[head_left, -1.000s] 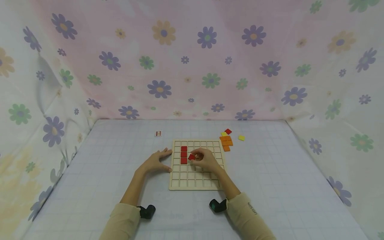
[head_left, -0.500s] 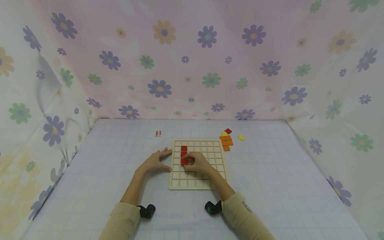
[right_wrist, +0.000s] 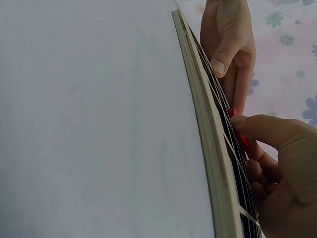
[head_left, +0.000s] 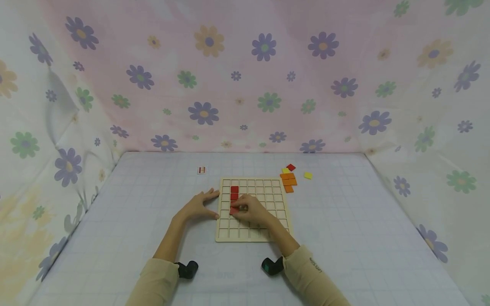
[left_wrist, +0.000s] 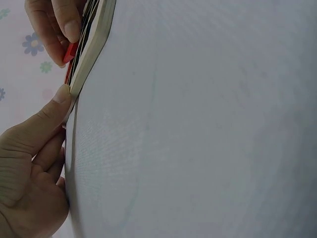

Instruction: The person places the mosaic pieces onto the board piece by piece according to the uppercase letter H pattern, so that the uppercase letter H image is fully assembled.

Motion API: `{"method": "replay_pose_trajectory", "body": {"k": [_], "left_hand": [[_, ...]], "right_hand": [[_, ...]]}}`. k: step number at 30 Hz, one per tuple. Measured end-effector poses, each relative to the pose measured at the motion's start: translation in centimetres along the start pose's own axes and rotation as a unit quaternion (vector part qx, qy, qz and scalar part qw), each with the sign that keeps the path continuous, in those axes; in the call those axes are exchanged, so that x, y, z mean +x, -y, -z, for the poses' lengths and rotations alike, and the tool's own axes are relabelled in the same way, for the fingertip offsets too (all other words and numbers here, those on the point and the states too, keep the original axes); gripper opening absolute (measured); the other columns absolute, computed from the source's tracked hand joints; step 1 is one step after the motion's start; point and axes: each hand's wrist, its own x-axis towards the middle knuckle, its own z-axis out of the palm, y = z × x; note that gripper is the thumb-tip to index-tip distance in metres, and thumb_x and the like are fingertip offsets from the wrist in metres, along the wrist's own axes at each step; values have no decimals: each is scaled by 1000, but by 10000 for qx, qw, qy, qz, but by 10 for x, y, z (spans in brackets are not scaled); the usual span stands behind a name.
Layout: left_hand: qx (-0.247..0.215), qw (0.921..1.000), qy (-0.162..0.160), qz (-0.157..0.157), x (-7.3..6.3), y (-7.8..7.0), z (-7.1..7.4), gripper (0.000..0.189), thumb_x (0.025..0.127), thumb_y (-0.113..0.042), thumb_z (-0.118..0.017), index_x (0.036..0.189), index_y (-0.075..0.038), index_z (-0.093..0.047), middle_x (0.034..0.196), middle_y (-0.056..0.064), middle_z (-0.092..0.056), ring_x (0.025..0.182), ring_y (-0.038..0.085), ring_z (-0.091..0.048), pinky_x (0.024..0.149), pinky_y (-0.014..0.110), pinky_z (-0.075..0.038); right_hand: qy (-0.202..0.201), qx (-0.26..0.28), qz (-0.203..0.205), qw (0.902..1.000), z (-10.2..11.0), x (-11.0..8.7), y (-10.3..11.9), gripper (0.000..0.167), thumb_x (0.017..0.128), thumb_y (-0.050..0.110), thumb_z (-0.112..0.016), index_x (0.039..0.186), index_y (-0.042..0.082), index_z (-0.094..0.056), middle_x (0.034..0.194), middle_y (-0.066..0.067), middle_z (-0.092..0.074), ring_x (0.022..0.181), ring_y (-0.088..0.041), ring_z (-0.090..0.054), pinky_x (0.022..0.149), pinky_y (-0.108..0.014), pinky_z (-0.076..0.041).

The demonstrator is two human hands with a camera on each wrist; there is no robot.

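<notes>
A wooden grid board [head_left: 245,240] lies on the table in the head view. Two red square tiles [head_left: 234,196] sit in its second column; a third, just nearer, is partly covered by fingers. My right hand [head_left: 253,210] pinches another red tile [head_left: 233,211] between thumb and fingers, tilted, low over the cell at the near end of that column. That tile [left_wrist: 70,53] also shows at the fingertips in the left wrist view. My left hand [head_left: 196,207], thumb and fingers spread, touches the board's left edge.
Orange tiles [head_left: 289,182] lie clustered past the board's back right corner, with a yellow tile [head_left: 285,171] and a red tile [head_left: 291,167] behind them. Another yellow tile [head_left: 308,175] lies apart to the right. A small pattern card [head_left: 202,170] is at the back left.
My right hand has moved left across the board with its red tile, then slightly nearer, bringing the tile to the red column's near end. The left hand has stayed at the edge.
</notes>
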Motion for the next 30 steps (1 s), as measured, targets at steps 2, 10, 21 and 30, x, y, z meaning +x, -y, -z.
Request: {"method": "replay_pose_trajectory", "body": {"k": [2, 10, 21, 30], "left_hand": [[0, 10000, -13, -6, 1, 0, 0, 85, 67, -31, -83, 141, -16, -45, 152, 11, -28, 139, 47, -12, 107, 67, -14], [-4, 10000, -7, -20, 2, 1, -1, 84, 68, -32, -82, 142, -17, -44, 152, 10, -28, 139, 47, -13, 106, 67, -14], [30, 10000, -12, -77, 1, 2, -1, 85, 68, -31, -82, 142, -16, -44, 152, 12, -28, 138, 48, -13, 106, 68, -14], [38, 9999, -17, -118, 1, 2, -1, 84, 68, -31, -82, 141, -16, -45, 151, 12, -29, 138, 49, -14, 106, 67, -15]], "right_hand": [[73, -4, -69, 9999, 1, 0, -1, 27, 83, 11, -71, 107, -1, -70, 99, -10, -63, 87, -17, -55, 74, -23, -48], [321, 86, -341, 9989, 5, -3, 7, 24, 81, 10, -72, 103, 1, -72, 99, -8, -60, 88, -16, -53, 75, -22, -46], [-167, -155, -190, 9996, -5, 0, 2, 21, 79, 21, -76, 93, 5, -76, 87, -2, -62, 74, -8, -49, 63, -19, -43], [-265, -414, -289, 9984, -9, 0, 0, 20, 78, 23, -76, 90, 6, -75, 85, 1, -62, 73, -8, -47, 62, -18, -41]]}}
